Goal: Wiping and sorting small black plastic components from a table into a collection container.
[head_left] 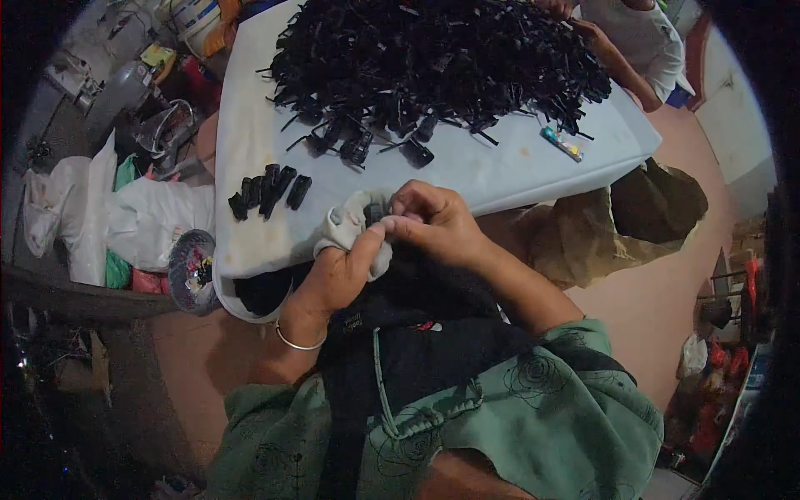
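A whitish cloth (337,223) is bunched up in my left hand (346,265), whose thumb presses toward a small dark piece (377,208) lying in its folds. My right hand (437,223) meets it there, thumb and fingers pinched together at the dark piece; whatever is between those fingertips is too small to make out. Both hands are just off the near edge of a white-covered table (475,171). To their left, several short black ribbed cylinders (271,190) lie in a loose row. Beyond the hands rises a large heap of black pieces with thin straps (417,67).
A small teal patterned packet (562,144) lies near the table's right side. An open brown sack (617,221) stands on the floor at the right. White bags (158,217) and a clear bowl (192,271) are at the left. Across the heap, another person's arm (625,71) reaches in.
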The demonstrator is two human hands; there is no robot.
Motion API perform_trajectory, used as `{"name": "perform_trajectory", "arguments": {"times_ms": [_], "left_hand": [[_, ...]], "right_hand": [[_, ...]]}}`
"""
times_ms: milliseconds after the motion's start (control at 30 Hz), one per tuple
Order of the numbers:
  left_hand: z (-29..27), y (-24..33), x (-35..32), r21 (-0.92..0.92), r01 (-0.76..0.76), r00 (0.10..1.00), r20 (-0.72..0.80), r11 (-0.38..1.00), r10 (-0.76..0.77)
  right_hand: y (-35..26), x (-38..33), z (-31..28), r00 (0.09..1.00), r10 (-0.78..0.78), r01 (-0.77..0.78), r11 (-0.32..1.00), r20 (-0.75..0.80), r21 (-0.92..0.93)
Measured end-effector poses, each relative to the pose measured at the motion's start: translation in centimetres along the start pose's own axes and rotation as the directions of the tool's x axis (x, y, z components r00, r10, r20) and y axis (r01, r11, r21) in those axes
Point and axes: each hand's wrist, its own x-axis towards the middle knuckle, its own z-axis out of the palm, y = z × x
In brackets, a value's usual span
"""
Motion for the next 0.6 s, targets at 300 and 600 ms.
{"name": "perform_trajectory", "arguments": {"times_ms": [300, 600], "left_hand": [[-0.3, -1.7, 0.3, -0.232, 0.232, 0.968, -0.037, 0.945, -0.247], [0.3, -3.5, -0.3, 0.469, -0.156, 0.967, -0.105, 0.869, 0.230]], "right_hand": [[-0.9, -0.1, 0.1, 0.967, -0.206, 0.248, 0.893, 0.148, -0.375], [0.8, -0.1, 2.0, 0.997, -0.032, 0.046, 0.981, 0.075, -0.188]]}}
